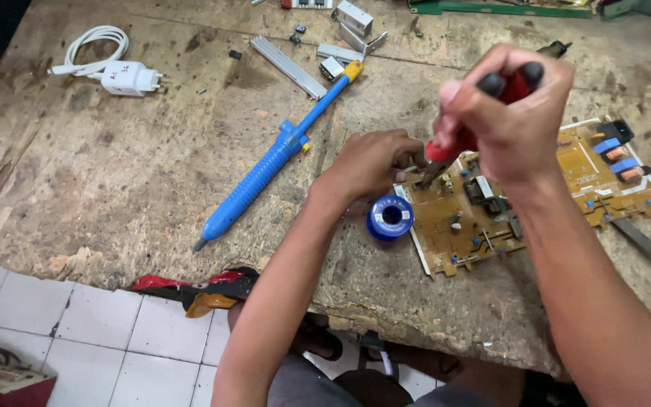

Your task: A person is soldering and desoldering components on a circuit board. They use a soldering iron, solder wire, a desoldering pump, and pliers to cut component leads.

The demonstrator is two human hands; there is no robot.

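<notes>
Our right hand (510,113) is closed in a fist around the red and black handle of a soldering iron (467,136), whose tip slants down onto the near left corner of the circuit board (506,203). Our left hand (374,162) rests at the board's left edge with its fingers curled in by the tip; whether they pinch anything, we cannot tell. Just left of the board, touching its edge, sits a blue solder spool (390,217). Further left of the board lies a long blue solder sucker (276,154). Beyond the board's far left corner lie small metal parts (340,45). Well left of the board rests a white charger (126,75). Everything lies on a worn workbench (114,181).
</notes>
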